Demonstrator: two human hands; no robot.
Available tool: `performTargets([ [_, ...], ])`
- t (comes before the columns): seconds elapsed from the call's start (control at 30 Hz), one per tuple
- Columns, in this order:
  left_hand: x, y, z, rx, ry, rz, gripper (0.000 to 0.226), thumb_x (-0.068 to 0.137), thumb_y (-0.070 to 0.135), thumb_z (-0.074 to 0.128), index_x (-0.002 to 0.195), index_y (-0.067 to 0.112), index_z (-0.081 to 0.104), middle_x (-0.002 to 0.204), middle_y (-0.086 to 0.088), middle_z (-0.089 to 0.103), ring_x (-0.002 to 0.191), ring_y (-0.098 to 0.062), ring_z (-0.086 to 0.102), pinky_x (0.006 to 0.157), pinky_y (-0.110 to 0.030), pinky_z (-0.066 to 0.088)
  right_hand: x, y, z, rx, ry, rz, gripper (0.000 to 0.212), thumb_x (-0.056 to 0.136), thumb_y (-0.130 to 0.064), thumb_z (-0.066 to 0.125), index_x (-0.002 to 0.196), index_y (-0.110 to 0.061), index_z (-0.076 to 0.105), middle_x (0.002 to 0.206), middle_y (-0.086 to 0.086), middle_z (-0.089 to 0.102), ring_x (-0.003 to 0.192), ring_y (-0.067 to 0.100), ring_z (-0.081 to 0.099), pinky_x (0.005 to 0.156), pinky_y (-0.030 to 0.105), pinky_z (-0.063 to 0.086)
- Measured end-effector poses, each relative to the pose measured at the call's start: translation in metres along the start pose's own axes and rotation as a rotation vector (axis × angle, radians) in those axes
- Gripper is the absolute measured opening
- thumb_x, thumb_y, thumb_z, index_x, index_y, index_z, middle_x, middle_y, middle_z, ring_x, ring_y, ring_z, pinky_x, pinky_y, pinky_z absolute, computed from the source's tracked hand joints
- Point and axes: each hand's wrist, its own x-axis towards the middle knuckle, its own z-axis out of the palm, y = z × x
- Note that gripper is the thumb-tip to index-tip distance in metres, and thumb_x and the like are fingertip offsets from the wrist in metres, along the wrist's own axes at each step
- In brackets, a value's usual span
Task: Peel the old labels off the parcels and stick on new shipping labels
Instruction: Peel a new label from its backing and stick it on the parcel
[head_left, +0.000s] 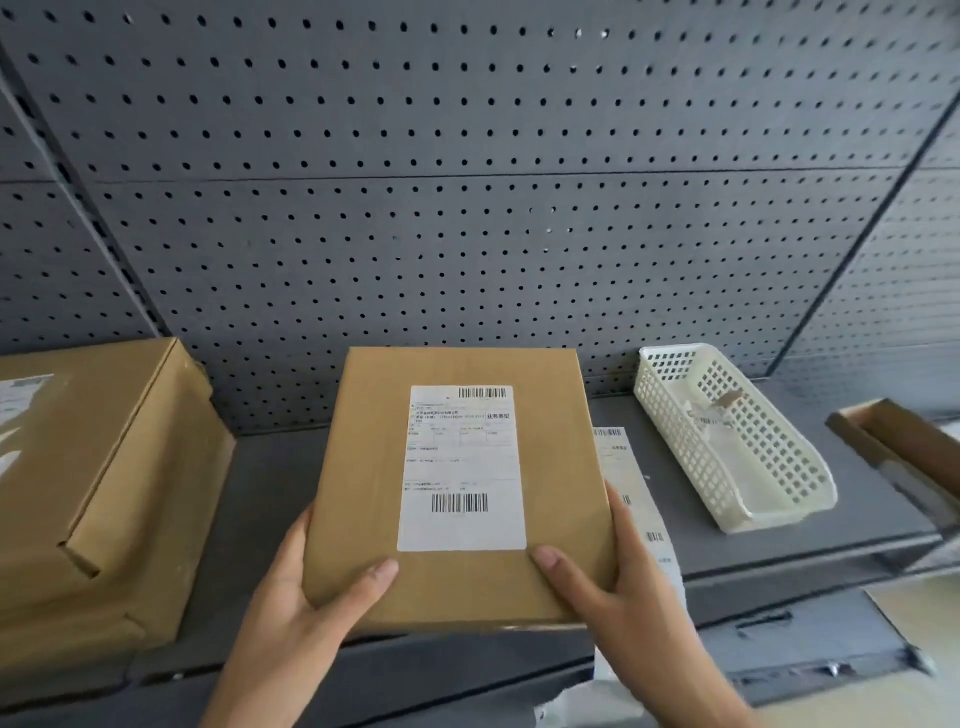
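A flat brown cardboard parcel (457, 582) is in the middle of the view over the grey shelf (810, 540). A white shipping label (462, 467) with two barcodes lies flat on its top face. My left hand (306, 597) grips the parcel's near left corner, thumb on top. My right hand (618, 587) grips the near right corner, thumb on top beside the label's lower edge. A strip of white labels (631, 478) lies on the shelf, partly hidden behind the parcel's right side.
A larger cardboard box (104, 493) with a label stands at the left. A white plastic mesh basket (737, 441) holding scraps sits at the right. Another box's edge (893, 441) shows at far right. Grey pegboard (467, 182) backs the shelf.
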Motion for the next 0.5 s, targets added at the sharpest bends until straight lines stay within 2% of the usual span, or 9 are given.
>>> performTargets([
  [0.07, -0.009, 0.006, 0.005, 0.007, -0.056, 0.024, 0.060, 0.076, 0.031, 0.079, 0.129, 0.042, 0.053, 0.103, 0.028, 0.071, 0.090, 0.015, 0.063, 0.077, -0.015, 0.041, -0.022, 0.000, -0.008, 0.016, 0.069, -0.004, 0.099, 0.063, -0.076, 0.072, 0.147, -0.054, 0.024, 0.133, -0.029, 0.055, 0.113, -0.012, 0.056, 0.092, 0.017, 0.050],
  [0.13, -0.017, 0.012, 0.008, 0.003, -0.118, 0.047, 0.067, 0.070, 0.041, 0.079, 0.130, 0.044, 0.051, 0.103, 0.030, 0.070, 0.091, 0.016, 0.062, 0.078, -0.015, 0.041, -0.043, -0.004, -0.015, 0.044, 0.135, 0.001, 0.092, 0.065, -0.068, 0.073, 0.144, -0.057, 0.026, 0.128, -0.030, 0.058, 0.109, -0.012, 0.058, 0.083, 0.010, 0.050],
  [0.23, -0.028, 0.017, 0.021, 0.010, -0.206, 0.095, 0.073, 0.063, 0.048, 0.076, 0.131, 0.048, 0.049, 0.107, 0.031, 0.069, 0.095, 0.016, 0.062, 0.081, -0.016, 0.042, -0.075, -0.004, -0.033, 0.081, 0.209, 0.037, 0.087, 0.068, -0.064, 0.074, 0.141, -0.060, 0.026, 0.122, -0.033, 0.059, 0.104, -0.009, 0.061, 0.084, 0.018, 0.053],
  [0.37, -0.043, 0.025, 0.055, 0.011, -0.345, 0.137, 0.073, 0.069, 0.058, 0.078, 0.134, 0.047, 0.047, 0.112, 0.031, 0.068, 0.100, 0.014, 0.062, 0.093, -0.023, 0.046, -0.114, 0.003, -0.066, 0.113, 0.337, 0.074, 0.089, 0.064, -0.069, 0.071, 0.141, -0.060, 0.027, 0.122, -0.028, 0.059, 0.102, -0.003, 0.065, 0.089, 0.029, 0.057],
  [0.43, -0.052, 0.030, 0.081, 0.014, -0.420, 0.151, 0.073, 0.072, 0.057, 0.078, 0.135, 0.047, 0.046, 0.111, 0.032, 0.067, 0.099, 0.015, 0.061, 0.087, -0.020, 0.045, -0.134, 0.011, -0.087, 0.148, 0.402, 0.088, 0.089, 0.066, -0.067, 0.073, 0.141, -0.059, 0.027, 0.124, -0.025, 0.059, 0.103, 0.002, 0.066, 0.087, 0.031, 0.059],
  [0.5, -0.064, 0.036, 0.112, 0.014, -0.498, 0.167, 0.068, 0.072, 0.046, 0.079, 0.132, 0.047, 0.047, 0.110, 0.035, 0.066, 0.097, 0.018, 0.060, 0.079, -0.016, 0.042, -0.154, 0.024, -0.111, 0.140, 0.479, 0.099, 0.087, 0.069, -0.065, 0.073, 0.142, -0.058, 0.026, 0.123, -0.026, 0.058, 0.103, 0.000, 0.066, 0.087, 0.028, 0.059],
])
